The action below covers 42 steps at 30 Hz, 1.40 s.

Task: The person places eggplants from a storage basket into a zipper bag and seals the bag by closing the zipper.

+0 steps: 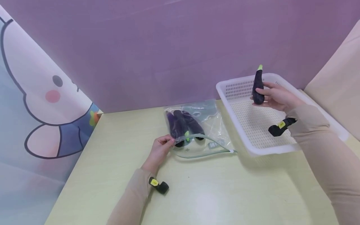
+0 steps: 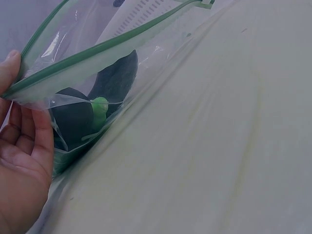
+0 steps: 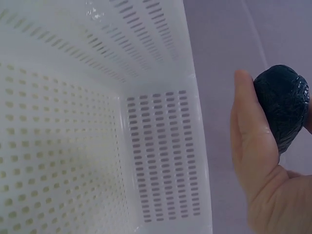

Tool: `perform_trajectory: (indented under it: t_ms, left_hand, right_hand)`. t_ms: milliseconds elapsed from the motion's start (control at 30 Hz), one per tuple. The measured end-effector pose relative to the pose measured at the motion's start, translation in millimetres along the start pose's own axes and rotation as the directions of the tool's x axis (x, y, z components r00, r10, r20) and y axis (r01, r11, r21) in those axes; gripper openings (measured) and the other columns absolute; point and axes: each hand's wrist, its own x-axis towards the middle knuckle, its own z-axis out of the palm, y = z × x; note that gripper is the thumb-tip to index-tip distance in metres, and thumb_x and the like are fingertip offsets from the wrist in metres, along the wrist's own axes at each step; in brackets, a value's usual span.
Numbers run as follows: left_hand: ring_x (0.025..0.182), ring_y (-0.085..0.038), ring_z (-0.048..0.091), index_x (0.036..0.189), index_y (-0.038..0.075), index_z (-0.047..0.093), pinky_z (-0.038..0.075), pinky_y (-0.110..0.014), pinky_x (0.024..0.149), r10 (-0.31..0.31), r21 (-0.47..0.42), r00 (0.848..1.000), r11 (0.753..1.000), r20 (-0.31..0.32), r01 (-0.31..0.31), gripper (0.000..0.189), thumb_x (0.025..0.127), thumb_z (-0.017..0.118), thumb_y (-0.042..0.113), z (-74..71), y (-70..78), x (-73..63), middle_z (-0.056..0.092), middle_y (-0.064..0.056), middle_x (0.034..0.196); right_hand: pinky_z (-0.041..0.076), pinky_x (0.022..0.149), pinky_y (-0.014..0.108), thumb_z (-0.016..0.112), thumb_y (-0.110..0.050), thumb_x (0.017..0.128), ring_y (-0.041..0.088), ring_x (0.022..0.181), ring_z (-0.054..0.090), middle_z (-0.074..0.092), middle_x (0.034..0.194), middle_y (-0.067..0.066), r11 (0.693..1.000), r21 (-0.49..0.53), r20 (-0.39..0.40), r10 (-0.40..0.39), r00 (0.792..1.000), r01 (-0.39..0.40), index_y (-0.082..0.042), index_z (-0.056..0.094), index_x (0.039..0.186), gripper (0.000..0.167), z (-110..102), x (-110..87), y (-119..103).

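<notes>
A dark purple eggplant with a green tip is held nearly upright in my right hand, above the white basket. In the right wrist view the eggplant's rounded end shows between thumb and fingers. My left hand pinches the left edge of a clear zip bag at its green-rimmed mouth, which gapes apart. Inside the bag lie several eggplants. The left wrist view shows the thumb and fingers of my left hand on the bag's green zip strip.
The perforated basket stands at the table's right, beside the bag. A purple wall rises behind the pale table. On the left hangs a cloth printed with a cartoon figure; a beige panel stands at the right.
</notes>
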Motion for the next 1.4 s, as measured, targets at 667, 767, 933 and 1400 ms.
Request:
perform_trajectory:
  t_ms: [667, 767, 933, 1400]
  left_hand:
    - [0.066, -0.003, 0.053, 0.071, 0.029, 0.069, 0.046, -0.015, 0.063, -0.029, 0.030, 0.999, 0.999, -0.014, 0.030, 0.045, 0.087, 0.051, -0.009, 0.6, 1.6, -0.9, 0.060, 0.011, 0.071]
    - [0.066, -0.003, 0.053, 0.071, 0.029, 0.069, 0.046, -0.015, 0.063, -0.022, 0.040, 1.000, 0.999, -0.014, 0.023, 0.044, 0.087, 0.052, -0.008, 0.8, 1.4, -0.3, 0.060, 0.011, 0.071]
    - [0.066, -0.003, 0.052, 0.071, 0.028, 0.069, 0.045, -0.015, 0.063, -0.011, 0.044, 1.000, 0.999, 0.000, 0.011, 0.043, 0.088, 0.052, -0.008, 2.1, 0.4, 1.7, 0.059, 0.011, 0.071]
    - [0.064, -0.003, 0.053, 0.070, 0.029, 0.070, 0.046, -0.015, 0.062, -0.022, 0.002, 1.000, 1.000, -0.003, 0.022, 0.047, 0.088, 0.050, -0.010, 5.2, 0.2, 3.3, 0.060, 0.011, 0.069]
  right_hand:
    - [0.058, 0.075, 0.035, 0.048, -0.009, 0.097, 0.017, 0.086, 0.068, 0.066, 0.093, 0.005, 0.996, 0.066, 0.080, -0.063, 0.995, 0.058, -0.016, 0.035, 0.124, 0.031, 22, -7.7, 10]
    - [0.058, 0.075, 0.035, 0.048, -0.009, 0.097, 0.018, 0.087, 0.068, 0.066, 0.095, 0.007, 0.993, 0.098, 0.099, -0.081, 0.992, 0.072, -0.015, 0.041, 0.121, 0.025, 26, -11.6, 9]
    - [0.058, 0.075, 0.036, 0.047, -0.008, 0.098, 0.018, 0.089, 0.068, 0.065, 0.097, 0.007, 0.993, 0.063, 0.121, -0.111, 0.986, 0.104, -0.012, 0.035, 0.129, 0.034, 37, -15.5, 8]
    - [0.058, 0.074, 0.037, 0.049, -0.005, 0.096, 0.018, 0.090, 0.068, 0.065, 0.098, 0.006, 0.995, 0.076, 0.155, -0.081, 0.985, 0.070, -0.014, 0.011, 0.149, 0.066, 70, -25.5, 11]
